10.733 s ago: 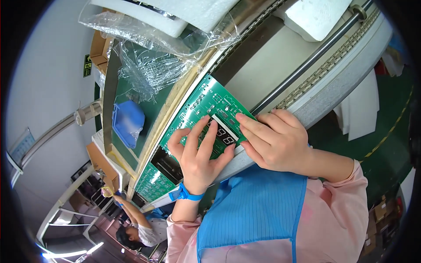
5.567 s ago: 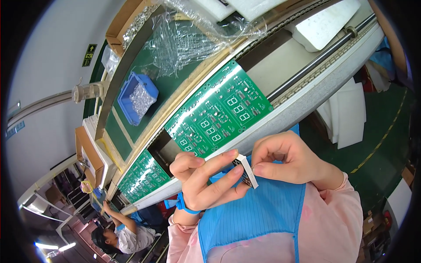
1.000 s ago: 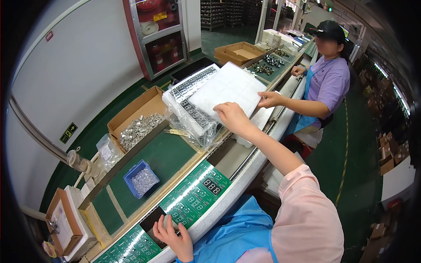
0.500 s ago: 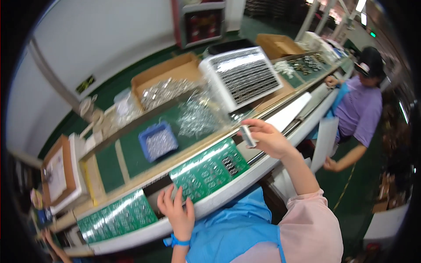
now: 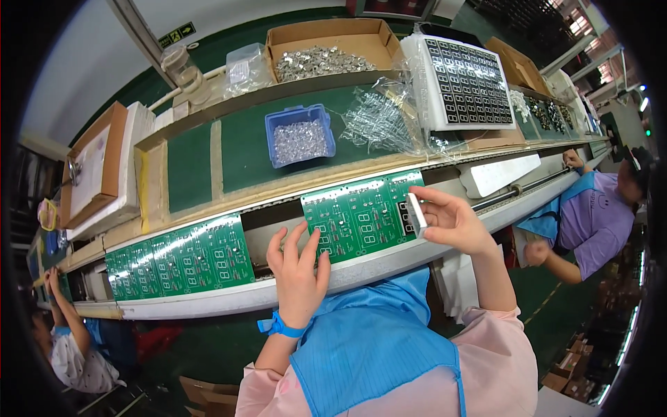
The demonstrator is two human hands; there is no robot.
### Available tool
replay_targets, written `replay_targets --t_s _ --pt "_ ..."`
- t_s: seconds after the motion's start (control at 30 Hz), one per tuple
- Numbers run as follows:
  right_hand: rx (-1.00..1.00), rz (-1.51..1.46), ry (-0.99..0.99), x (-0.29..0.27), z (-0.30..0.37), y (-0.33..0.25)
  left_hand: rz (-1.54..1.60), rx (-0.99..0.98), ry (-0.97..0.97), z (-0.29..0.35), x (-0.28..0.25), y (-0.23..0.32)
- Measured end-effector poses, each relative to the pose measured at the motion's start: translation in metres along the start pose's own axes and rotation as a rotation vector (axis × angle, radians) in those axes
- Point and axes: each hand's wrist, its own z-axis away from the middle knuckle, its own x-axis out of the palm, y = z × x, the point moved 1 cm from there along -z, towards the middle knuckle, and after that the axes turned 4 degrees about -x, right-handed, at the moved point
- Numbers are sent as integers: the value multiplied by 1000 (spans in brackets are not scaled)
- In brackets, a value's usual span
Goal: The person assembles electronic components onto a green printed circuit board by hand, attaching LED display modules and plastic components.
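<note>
Right grip (image 5: 453, 224): on my feed, thumb and fingers are clamped on a white-edged display module (image 5: 417, 216), held nearly edge-on to me.
Display module: raised at the right end of the green circuit board (image 5: 347, 208); I can't tell whether the two touch.
Fitted display (image 5: 405, 218): black, on the circuit board's right end, partly hidden from me by the module.
Left grip (image 5: 299, 276): fingers spread apart at the circuit board's left end; I cannot tell whether the fingertips press on it.
Wristband (image 5: 278, 325): blue, on the left wrist, on the near side of the circuit board.
Conveyor rail (image 5: 368, 268): pale, running along the circuit board's near edge.
Second board (image 5: 182, 257): green, left of the circuit board across a dark gap.
Blue bin (image 5: 306, 160): on the green desk (image 5: 243, 153), beyond the circuit board, full of small clear parts.
Plastic wrap (image 5: 379, 121): crumpled, beyond the circuit board's right half.
Foam tray (image 5: 420, 90): beyond the circuit board and to its right, bearing rows of black displays.
Cardboard box (image 5: 333, 28): farthest beyond the circuit board, heaped with small metal parts.
Co-worker in lilac (image 5: 590, 215): well right of the circuit board.
</note>
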Motion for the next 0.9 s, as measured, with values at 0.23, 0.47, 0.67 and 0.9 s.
replay_targets --t_s 0.23,0.47,0.67,0.9 --pt "-437 1187 -191 37 -18 3 27 13 7 0 -1 0" --pt "-510 1470 -293 48 -33 20 22 29 -1 -2 -1 -3" --pt "-454 1523 -255 53 -33 27 29 29 3 -3 -1 -4" --pt "-469 1569 -186 60 -30 32 40 32 18 -3 1 -5"
